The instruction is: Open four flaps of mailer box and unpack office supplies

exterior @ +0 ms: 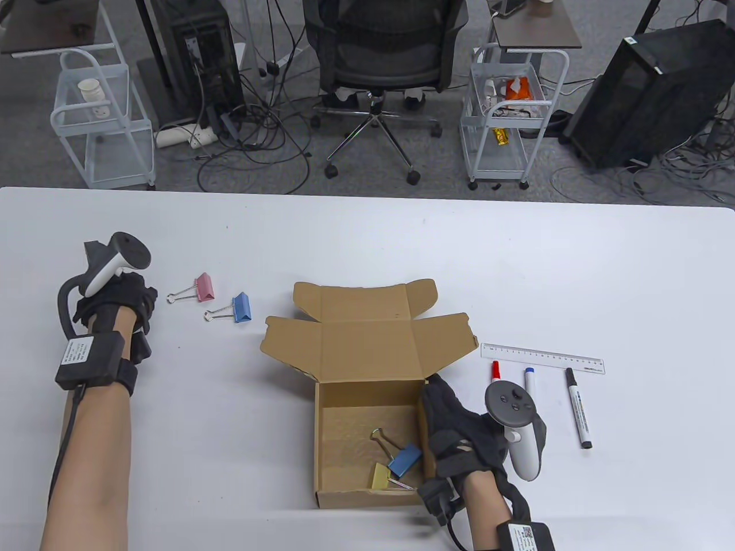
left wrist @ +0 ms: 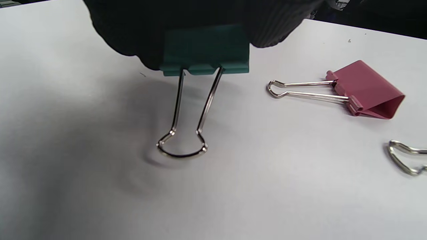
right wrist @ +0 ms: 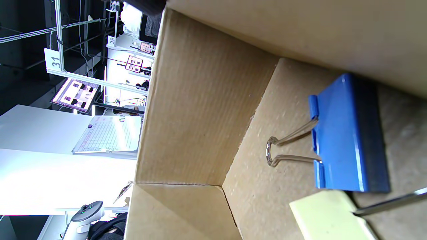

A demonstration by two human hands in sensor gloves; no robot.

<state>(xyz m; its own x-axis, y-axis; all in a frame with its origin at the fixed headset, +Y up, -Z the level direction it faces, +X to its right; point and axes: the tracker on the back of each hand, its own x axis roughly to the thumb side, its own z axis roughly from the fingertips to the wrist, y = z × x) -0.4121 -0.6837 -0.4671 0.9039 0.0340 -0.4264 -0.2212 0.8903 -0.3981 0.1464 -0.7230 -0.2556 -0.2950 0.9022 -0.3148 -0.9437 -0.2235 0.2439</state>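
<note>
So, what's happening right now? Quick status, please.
Left hand holds green clip at table. Right hand on box wall. Blue clip, yellow clip still inside.

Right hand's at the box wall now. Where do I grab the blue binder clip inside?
Pinch the blue binder clip by its wire handles, which rise free toward the box's open middle. Right hand comes from above; the yellow clip crowds its body.

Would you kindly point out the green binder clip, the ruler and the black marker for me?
green binder clip (left wrist: 205, 50), left wrist view, on its green body below the gloved fingers.
ruler (exterior: 542, 357), table view, on its clear middle.
black marker (exterior: 579, 408), table view, mid-barrel.
</note>
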